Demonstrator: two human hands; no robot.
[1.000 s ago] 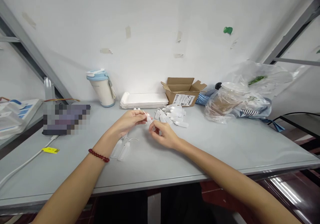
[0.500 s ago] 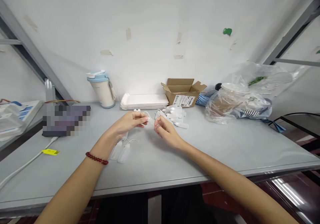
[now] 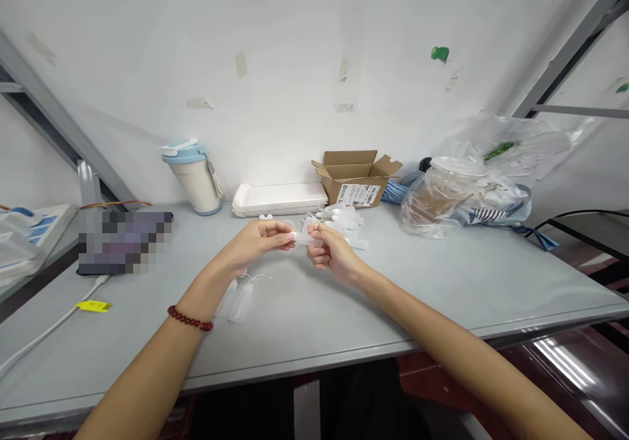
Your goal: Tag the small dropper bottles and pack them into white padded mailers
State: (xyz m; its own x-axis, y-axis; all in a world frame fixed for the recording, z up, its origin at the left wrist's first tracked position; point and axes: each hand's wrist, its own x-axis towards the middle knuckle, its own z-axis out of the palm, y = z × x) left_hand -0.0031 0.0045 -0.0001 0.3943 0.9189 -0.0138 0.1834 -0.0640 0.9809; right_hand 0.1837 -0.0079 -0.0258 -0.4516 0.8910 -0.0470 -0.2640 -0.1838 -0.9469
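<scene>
Between my two hands, just above the table, is a small translucent plastic tube (image 3: 305, 238) with a white end, lying nearly level. The fingertips of my left hand (image 3: 268, 238) pinch its white end. My right hand (image 3: 331, 250) has its thumb and fingers closed on the other end. Below my left wrist, two similar tubes with white cords (image 3: 240, 302) lie on the table, partly behind the forearm. Behind my right hand is a pile of more such tubes (image 3: 346, 217).
A stack of white trays (image 3: 280, 198) and an open cardboard box (image 3: 356, 184) stand against the wall. A cup with a blue lid (image 3: 196, 181) is on the left, near a dark, blurred-out device (image 3: 125, 240). Plastic bags (image 3: 437, 198) sit at the right.
The tube has turned from slanted to nearly level, and my right hand has shifted slightly right and rotated with it. The whole view has moved a little.
</scene>
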